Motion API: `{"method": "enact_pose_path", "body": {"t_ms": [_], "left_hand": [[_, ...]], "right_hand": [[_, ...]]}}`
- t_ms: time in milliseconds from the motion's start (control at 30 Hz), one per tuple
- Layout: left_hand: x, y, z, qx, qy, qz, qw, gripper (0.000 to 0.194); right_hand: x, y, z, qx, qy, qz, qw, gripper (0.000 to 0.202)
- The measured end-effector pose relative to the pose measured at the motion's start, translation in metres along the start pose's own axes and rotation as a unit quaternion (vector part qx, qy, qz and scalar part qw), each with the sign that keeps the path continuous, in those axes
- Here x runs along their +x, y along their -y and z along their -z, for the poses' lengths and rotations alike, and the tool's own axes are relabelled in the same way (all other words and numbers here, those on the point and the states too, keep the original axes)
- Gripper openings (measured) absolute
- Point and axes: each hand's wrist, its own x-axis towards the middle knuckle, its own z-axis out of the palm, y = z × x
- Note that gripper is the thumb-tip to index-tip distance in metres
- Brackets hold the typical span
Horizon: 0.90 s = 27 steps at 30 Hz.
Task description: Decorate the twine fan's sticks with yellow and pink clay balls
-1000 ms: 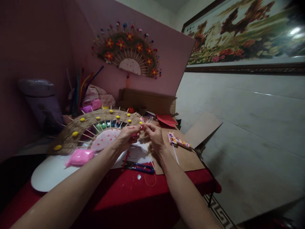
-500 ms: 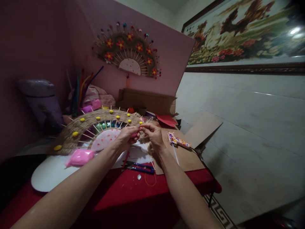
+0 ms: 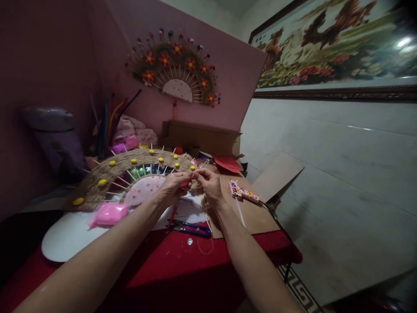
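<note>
My left hand and my right hand meet fingertip to fingertip over the right end of a woven fan-shaped craft. Between the fingers sits a small lump of pink clay, held in my left hand and pinched by my right. The fan has a jute band, wooden sticks, yellow clay dots and a pink dotted centre. A pink clay packet lies in front of the fan, left of my left forearm.
Blue-handled scissors lie on the red tablecloth below my hands. A patterned glue gun rests on brown cardboard to the right. A white board, cardboard box, pipe cleaners and a finished fan on the pink wall.
My hands stay together at the fan's right end; the fingers have shifted only slightly on the pink clay.
</note>
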Motion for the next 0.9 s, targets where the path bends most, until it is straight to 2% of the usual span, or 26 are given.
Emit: {"method": "enact_pose_path", "body": {"t_ms": [133,333,433,733,900], "left_hand": [[0.0006,0.0013,0.0007,-0.005,0.012,-0.002,1.0,0.034],[0.0,0.0004,-0.0012,0.002,-0.004,-0.005,1.0,0.038],[0.0001,0.0004,-0.0012,-0.002,0.003,0.005,1.0,0.041],[-0.0003,0.0,-0.0009,-0.004,0.003,0.009,1.0,0.035],[-0.0016,-0.0007,-0.0019,0.001,0.008,0.002,1.0,0.033]], "right_hand": [[0.0012,-0.0017,-0.0004,-0.011,-0.001,0.02,1.0,0.028],[0.001,-0.0025,-0.0001,-0.005,0.0,-0.006,1.0,0.029],[0.0011,-0.0026,0.0,-0.007,-0.006,0.003,1.0,0.028],[0.0006,-0.0009,-0.0007,-0.003,0.0,0.011,1.0,0.027],[0.0005,0.0002,-0.0009,0.003,0.0,0.014,1.0,0.019]]}}
